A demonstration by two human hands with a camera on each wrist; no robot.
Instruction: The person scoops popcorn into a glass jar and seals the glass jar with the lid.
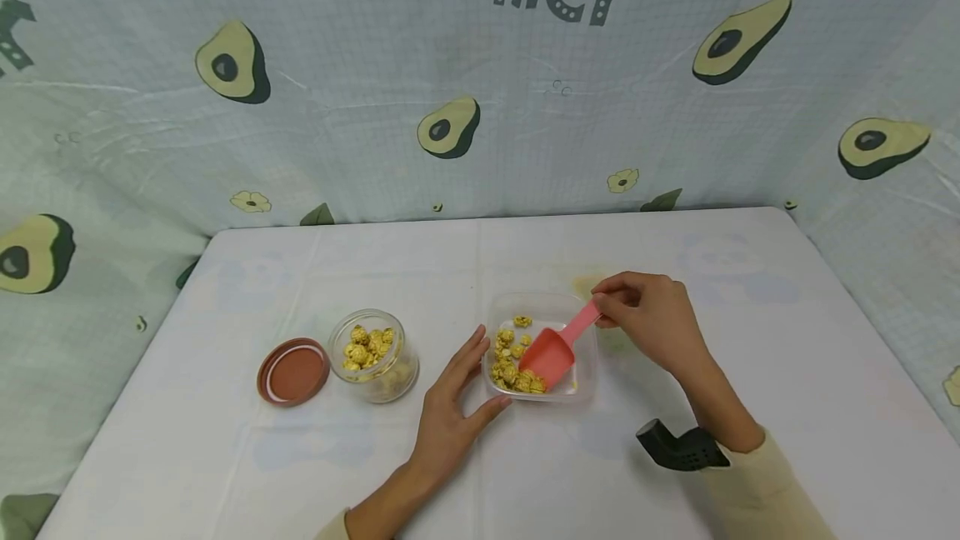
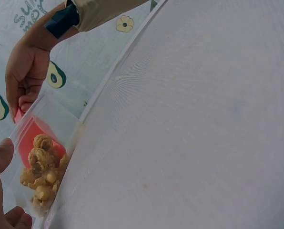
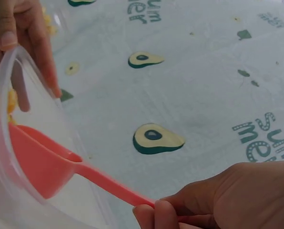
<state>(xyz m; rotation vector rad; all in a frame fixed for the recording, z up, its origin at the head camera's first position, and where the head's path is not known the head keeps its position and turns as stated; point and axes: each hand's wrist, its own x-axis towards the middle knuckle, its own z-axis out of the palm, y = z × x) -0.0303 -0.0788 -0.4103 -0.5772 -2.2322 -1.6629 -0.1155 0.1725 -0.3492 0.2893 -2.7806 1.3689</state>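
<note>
A clear plastic container (image 1: 588, 373) on the table holds yellow popcorn (image 1: 506, 367), mostly at its left side and front. Inside it lies the bowl of a pink scoop (image 1: 549, 357), tilted down against the popcorn. My right hand (image 1: 651, 315) pinches the end of the scoop's handle (image 3: 116, 187) between thumb and fingers. At the container's left side, my left hand (image 1: 450, 419) rests with fingers extended along the wall and the thumb at the front corner. In the left wrist view, popcorn (image 2: 44, 171) and the scoop (image 2: 31, 138) show through the clear wall.
Left of my left hand stands an uncapped clear jar (image 1: 393, 377) with popcorn in it. Its reddish-brown lid (image 1: 294, 372) lies beside it. A white cloth covers the table (image 1: 390, 265), and an avocado-printed curtain (image 1: 337, 132) hangs behind. A black wrist device (image 1: 681, 448) sits near my right sleeve.
</note>
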